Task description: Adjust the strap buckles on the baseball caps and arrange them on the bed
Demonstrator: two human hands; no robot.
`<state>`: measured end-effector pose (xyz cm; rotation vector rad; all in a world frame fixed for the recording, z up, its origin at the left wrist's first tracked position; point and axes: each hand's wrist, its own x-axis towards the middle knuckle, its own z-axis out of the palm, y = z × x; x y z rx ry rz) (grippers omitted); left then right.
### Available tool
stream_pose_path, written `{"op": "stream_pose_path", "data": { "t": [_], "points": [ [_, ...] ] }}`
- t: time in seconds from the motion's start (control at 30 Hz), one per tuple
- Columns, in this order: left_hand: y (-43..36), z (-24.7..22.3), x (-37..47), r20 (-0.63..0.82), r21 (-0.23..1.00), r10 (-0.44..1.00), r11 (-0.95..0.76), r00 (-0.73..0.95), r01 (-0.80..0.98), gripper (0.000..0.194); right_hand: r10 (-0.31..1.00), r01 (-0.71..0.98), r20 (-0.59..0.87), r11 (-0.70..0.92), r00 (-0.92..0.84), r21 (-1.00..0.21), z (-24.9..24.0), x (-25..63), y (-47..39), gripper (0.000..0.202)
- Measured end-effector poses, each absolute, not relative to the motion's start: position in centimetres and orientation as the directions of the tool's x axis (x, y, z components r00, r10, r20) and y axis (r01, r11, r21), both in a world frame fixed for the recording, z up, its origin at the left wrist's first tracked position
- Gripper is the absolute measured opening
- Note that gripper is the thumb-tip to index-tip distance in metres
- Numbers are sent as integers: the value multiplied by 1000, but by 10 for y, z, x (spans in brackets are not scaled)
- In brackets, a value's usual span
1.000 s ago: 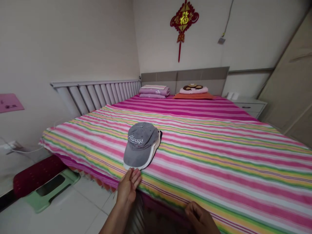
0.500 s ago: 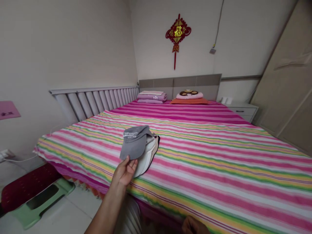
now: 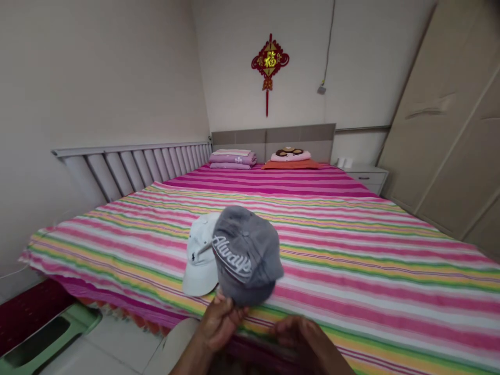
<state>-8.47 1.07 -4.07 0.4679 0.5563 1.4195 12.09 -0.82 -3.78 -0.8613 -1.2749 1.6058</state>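
My left hand (image 3: 223,320) is closed on the brim of a grey baseball cap (image 3: 250,250) with white "Always" lettering. The grey cap is raised in front of me, above the near part of the bed. Just left of it, a white baseball cap (image 3: 199,255) with a small dark emblem rests on the striped sheet, partly covered by the grey cap. To the right of my left hand, my right hand (image 3: 299,333) hovers low by the bed's edge, fingers loosely curved and apart from the cap. It appears to hold nothing, though it is somewhat blurred.
The bed has a striped sheet (image 3: 351,265). Folded purple bedding (image 3: 234,158) and a pink pillow (image 3: 291,155) lie by the headboard (image 3: 300,134). A radiator (image 3: 128,169) lines the left wall. A green stool (image 3: 74,323) stands at lower left, a nightstand (image 3: 369,177) at far right.
The grey cap, held by my left hand, has moved right and closer to me, away from the caps beneath it. The white cap now shows more. My right hand has risen further into view.
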Motion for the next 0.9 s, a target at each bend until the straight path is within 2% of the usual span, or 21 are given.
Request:
{"op": "stream_pose_path", "data": {
  "t": [0.1,0.17,0.3,0.43,0.57,0.63,0.77,0.9],
  "points": [
    [-9,-66,-61,-87,625,967,240,239,-743,45,923,-532,-30,-247,-384,-810,-7,122,-1,50],
    [-19,-81,-50,-94,641,942,304,321,-705,40,924,-613,-58,-297,-378,-732,5,124,4,54],
    [-27,-104,-44,-120,701,896,381,428,-602,29,954,-689,-72,-260,-290,-677,10,133,7,55],
    [-27,-114,-47,-128,755,849,418,512,-504,29,971,-731,-57,-212,-230,-648,5,144,5,53],
    [-24,-107,-51,-147,785,829,429,539,-447,38,977,-705,-14,-163,-212,-691,3,152,2,56],
    [-19,-100,-54,-156,785,845,420,511,-455,42,970,-682,-26,-188,-241,-707,4,155,0,60],
    [-3,-87,-57,-224,761,851,457,475,-460,36,936,-664,-41,-278,-350,-694,4,158,-2,70],
    [17,-73,-49,-211,734,814,497,540,-463,46,896,-663,-53,-366,-441,-653,-1,158,-4,64]
  ]
}}
